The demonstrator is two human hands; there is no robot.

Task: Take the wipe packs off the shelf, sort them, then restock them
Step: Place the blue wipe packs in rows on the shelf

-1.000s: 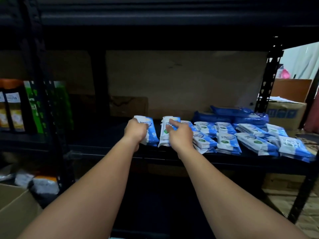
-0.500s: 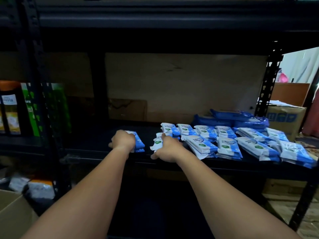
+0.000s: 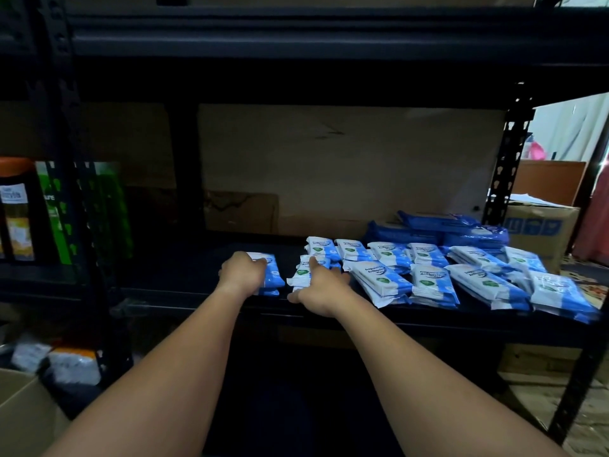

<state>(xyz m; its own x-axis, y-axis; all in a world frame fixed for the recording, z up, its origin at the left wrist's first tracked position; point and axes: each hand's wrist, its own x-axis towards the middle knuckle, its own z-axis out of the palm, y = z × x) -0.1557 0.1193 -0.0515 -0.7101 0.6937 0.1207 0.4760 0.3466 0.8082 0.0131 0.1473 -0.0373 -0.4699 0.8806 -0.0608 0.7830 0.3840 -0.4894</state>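
Observation:
Several white-and-blue wipe packs [image 3: 431,273] lie in rows on the right half of the black shelf [image 3: 184,272]. My left hand [image 3: 242,273] grips a small stack of packs [image 3: 272,275] lying flat near the shelf's front edge. My right hand [image 3: 321,286] holds another small stack of packs [image 3: 304,273] just right of it, with the thumb on top. Dark blue larger wipe packs [image 3: 454,227] are piled at the back right.
Green and orange product boxes [image 3: 56,209] stand on the neighbouring shelf at left. A cardboard box [image 3: 23,413] sits on the floor at lower left, another box [image 3: 540,225] behind the right upright. A cardboard sheet [image 3: 346,166] backs the shelf.
Both hands came down and toward the front edge with their packs, which went from held upright to lying flat on the shelf. The left stack moved leftward.

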